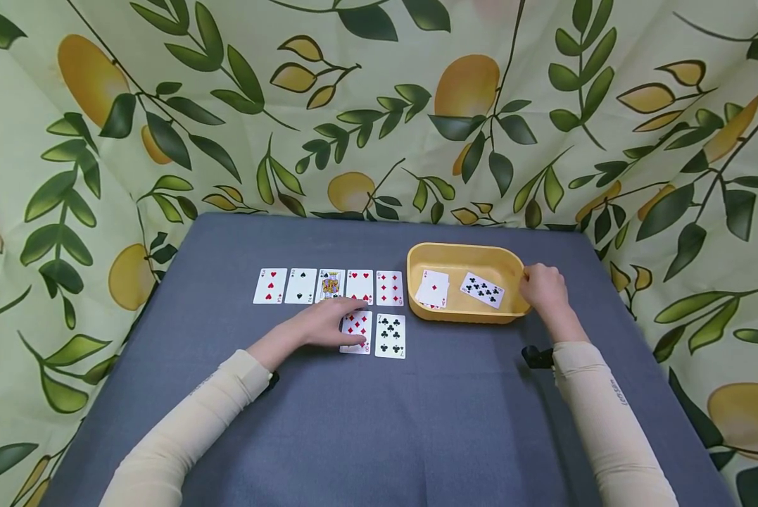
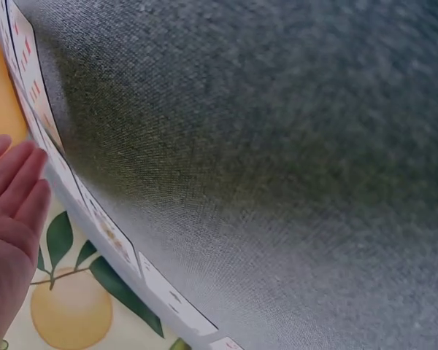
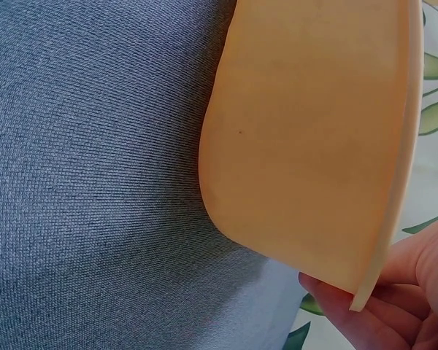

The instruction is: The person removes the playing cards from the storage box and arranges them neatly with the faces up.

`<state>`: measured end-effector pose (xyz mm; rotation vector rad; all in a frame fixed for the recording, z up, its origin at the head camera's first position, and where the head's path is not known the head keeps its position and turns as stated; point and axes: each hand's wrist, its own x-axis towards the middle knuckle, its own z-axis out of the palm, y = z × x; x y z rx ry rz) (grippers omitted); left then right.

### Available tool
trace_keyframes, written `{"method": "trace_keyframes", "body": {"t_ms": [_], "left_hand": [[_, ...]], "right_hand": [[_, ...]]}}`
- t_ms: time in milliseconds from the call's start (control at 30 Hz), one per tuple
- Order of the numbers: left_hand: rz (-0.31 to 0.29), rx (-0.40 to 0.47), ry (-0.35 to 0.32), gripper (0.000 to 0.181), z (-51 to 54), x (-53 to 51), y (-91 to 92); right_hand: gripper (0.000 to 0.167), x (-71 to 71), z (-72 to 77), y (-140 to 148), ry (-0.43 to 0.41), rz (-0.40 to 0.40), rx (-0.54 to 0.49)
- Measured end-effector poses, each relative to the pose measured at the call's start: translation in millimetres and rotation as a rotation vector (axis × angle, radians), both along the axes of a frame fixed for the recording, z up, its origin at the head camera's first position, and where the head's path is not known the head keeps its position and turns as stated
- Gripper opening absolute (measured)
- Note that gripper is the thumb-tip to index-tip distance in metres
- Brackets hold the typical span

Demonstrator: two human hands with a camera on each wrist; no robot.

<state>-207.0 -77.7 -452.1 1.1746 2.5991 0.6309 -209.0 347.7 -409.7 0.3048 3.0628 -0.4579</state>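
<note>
My left hand (image 1: 328,322) is over the playing cards, fingers extended and partly covering a diamonds card (image 1: 357,332). In the left wrist view the fingers (image 2: 18,175) look straight, near the row of cards; whether they touch a card I cannot tell. My right hand (image 1: 546,289) pinches the right end of a yellow plastic tub (image 1: 467,317). The right wrist view shows thumb and fingers around the tub's rim (image 3: 359,292). Inside the tub lie an ace (image 1: 433,287) over another card and a clubs card (image 1: 482,290).
Several face-up cards form a back row left of the tub, including a three of hearts (image 1: 269,286), a king (image 1: 331,284) and a diamonds card (image 1: 389,288). A seven of clubs (image 1: 390,336) lies in front. A leaf-patterned cloth (image 1: 379,127) hangs behind the grey-blue table (image 1: 379,422).
</note>
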Motion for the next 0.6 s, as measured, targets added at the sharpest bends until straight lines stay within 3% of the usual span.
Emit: {"method": "trace_keyframes", "body": {"t_ms": [333,600], "left_hand": [[0.069,0.202,-0.051,0.075,3.8,-6.3,8.5],[0.168,0.402,-0.152,0.075,12.7,-11.1,21.3]], "right_hand": [[0.015,-0.7,1.0,0.3,-0.006,0.003,-0.008],[0.015,-1.0,-1.8,1.2,-0.005,-0.001,-0.004]]}}
